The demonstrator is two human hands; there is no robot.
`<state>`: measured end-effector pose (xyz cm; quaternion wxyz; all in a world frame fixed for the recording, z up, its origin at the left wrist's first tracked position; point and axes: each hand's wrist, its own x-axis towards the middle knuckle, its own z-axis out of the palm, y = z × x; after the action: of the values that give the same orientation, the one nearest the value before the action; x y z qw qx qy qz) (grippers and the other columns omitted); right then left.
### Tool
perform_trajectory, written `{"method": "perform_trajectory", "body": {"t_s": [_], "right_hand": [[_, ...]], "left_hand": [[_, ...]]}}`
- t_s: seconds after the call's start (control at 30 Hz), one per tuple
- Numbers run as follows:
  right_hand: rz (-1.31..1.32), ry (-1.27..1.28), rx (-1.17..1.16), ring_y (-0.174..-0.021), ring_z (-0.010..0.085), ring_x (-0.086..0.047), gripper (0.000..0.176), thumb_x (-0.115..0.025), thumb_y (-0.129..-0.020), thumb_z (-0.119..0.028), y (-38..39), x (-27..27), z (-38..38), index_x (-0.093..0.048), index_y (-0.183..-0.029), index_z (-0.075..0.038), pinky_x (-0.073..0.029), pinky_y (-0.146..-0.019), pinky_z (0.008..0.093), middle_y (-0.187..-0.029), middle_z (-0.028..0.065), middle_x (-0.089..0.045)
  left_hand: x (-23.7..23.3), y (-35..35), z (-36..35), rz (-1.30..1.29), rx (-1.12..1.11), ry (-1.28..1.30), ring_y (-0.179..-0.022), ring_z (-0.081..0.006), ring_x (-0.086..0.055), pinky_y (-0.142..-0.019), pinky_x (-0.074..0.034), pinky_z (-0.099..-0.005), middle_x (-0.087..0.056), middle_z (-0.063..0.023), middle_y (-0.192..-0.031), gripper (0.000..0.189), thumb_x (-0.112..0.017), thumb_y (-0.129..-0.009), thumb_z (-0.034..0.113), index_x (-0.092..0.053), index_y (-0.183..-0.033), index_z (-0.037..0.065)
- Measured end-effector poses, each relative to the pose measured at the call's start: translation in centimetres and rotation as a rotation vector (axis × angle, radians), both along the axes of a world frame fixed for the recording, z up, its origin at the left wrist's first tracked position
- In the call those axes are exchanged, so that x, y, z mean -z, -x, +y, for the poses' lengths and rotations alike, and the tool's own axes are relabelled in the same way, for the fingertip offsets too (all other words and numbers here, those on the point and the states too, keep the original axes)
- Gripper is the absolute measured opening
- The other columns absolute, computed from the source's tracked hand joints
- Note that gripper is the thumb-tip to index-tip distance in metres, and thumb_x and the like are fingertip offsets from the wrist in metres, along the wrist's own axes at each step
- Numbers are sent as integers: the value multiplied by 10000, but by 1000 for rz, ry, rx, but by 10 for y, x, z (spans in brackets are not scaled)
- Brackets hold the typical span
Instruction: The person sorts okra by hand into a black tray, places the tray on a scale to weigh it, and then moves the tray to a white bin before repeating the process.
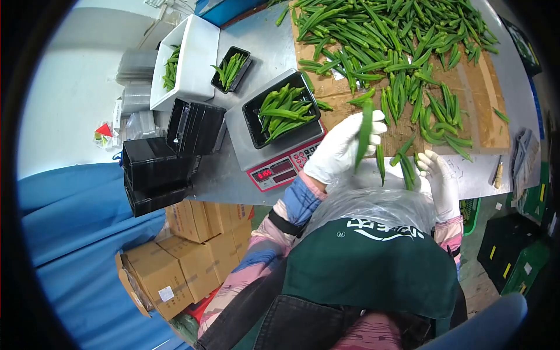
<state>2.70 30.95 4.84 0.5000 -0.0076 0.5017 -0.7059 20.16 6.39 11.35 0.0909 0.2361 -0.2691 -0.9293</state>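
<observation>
In its white glove, my left hand [341, 150] pinches a green okra pod [364, 133] upright above the near edge of the cardboard. My right hand [438, 178], also gloved, curls its fingers over a pod at the near table edge; the palm side is partly hidden. Beside its thumb are more okra pods [406, 168]. Left of my hands, a black tray [252, 119] of okra rests on a red-fronted digital scale [277, 173] with a lit display. A large okra pile [385, 35] covers the cardboard sheet [484, 111].
A smaller black tray [235, 87] with okra stands beside a white bin [195, 64]. Stacked black trays [157, 166] sit at the table's left edge. Cardboard boxes [192, 251] are below. A wooden-handled tool [499, 174] lies at the right, with dark crates [513, 251] on the floor.
</observation>
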Motion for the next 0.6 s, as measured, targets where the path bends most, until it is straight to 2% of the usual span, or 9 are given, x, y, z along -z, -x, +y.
{"method": "perform_trajectory", "body": {"t_s": [0.03,0.07,0.13,0.17,0.27,0.47,0.6], "right_hand": [[8,-2,-8,-1118,226,-638,471,-502,-1068,-280,0,0,-1,-526,-1358,90,-497,-903,304,-1287,204,-644],[16,-4,-11,-1120,226,-639,469,-503,-1068,-282,0,0,-1,-528,-1357,87,-496,-907,305,-1290,203,-644],[46,-19,-26,-1122,228,-640,466,-503,-1067,-282,-1,-3,-2,-532,-1355,82,-495,-913,303,-1290,203,-645],[61,-26,-34,-1124,229,-641,464,-503,-1067,-283,-2,-4,-3,-534,-1354,80,-495,-916,302,-1290,204,-645],[41,-3,-35,-1121,234,-646,455,-501,-1067,-283,-6,-8,-8,-546,-1349,71,-492,-926,303,-1287,207,-649],[53,6,-35,-1091,230,-638,431,-501,-1070,-280,-8,-9,-9,-550,-1328,63,-509,-926,329,-1240,184,-654],[31,16,-15,-1086,233,-642,428,-503,-1069,-276,-8,-6,-6,-552,-1322,66,-516,-919,332,-1235,186,-656]], "left_hand": [[-4,-9,-4,43,-24,-30,-846,-81,-560,-753,-504,-247,-644,-45,-1156,489,-488,-1085,292,-457,-1474,-3],[-7,-17,-10,91,-84,-192,-844,-90,-560,-749,-494,-244,-634,-51,-1163,498,-497,-1082,286,-435,-1488,4],[1,-33,-21,164,-181,-337,-860,-105,-576,-731,-522,-246,-636,-79,-1224,493,-504,-1078,313,-463,-1465,10],[2,-40,-27,183,-224,-426,-890,-121,-598,-740,-547,-271,-626,-107,-1262,481,-510,-1076,276,-452,-1473,10],[2,-55,-34,190,-302,-354,-1017,-191,-643,-810,-578,-328,-623,-144,-1313,454,-522,-1067,232,-468,-1461,13],[-6,-62,-42,124,-359,-186,-1031,-220,-643,-855,-581,-377,-627,-152,-1309,452,-536,-1060,234,-480,-1448,12],[-19,-69,-66,34,-384,-21,-963,-220,-657,-804,-586,-358,-656,-156,-1229,407,-577,-1042,249,-537,-1362,0]]}}
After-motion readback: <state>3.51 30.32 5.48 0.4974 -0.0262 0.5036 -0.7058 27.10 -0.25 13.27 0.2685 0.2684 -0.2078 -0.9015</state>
